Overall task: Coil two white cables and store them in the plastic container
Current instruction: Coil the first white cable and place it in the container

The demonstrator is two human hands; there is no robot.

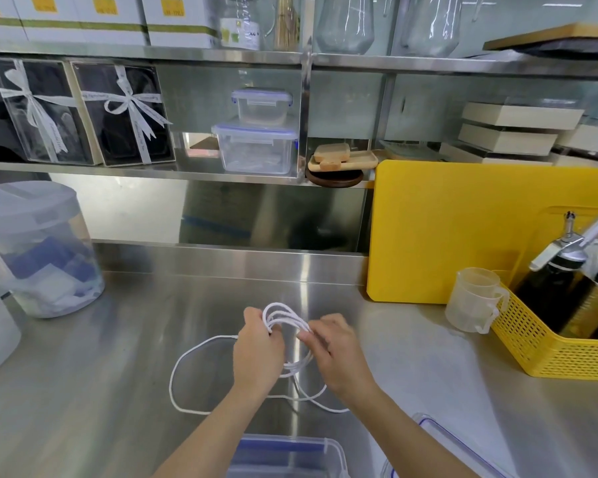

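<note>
Closest to the camera, at the bottom edge, sits the open container (287, 455), clear plastic with a blue trim, and its lid (463, 446) lies just to the right of it; both seem parked close to the body so a finished coil can be dropped in without a reach

Beyond them, over the steel counter (118, 357), both hands work one white cable (283, 315). The left hand (258, 353) is closed around a bundle of several loops, pinching them together at one side so they do not spring apart. The right hand (337, 353) has its fingers curled loosely at the opposite side of the loops, thumb and fingertips on the strands, apparently guiding the next turn onto the bundle rather than clamping it

The loops stand up above the hands, while the uncoiled rest trails on the counter: one wide slack loop (178, 374) runs out to the left and back, and another curve passes under the right wrist. That slack lies free, probably so it can feed in without snagging

I judge the coiling is partway done for this cable. Whether the strands on the counter belong to one cable or two I cannot tell, and nothing is visibly in the container yet
</note>
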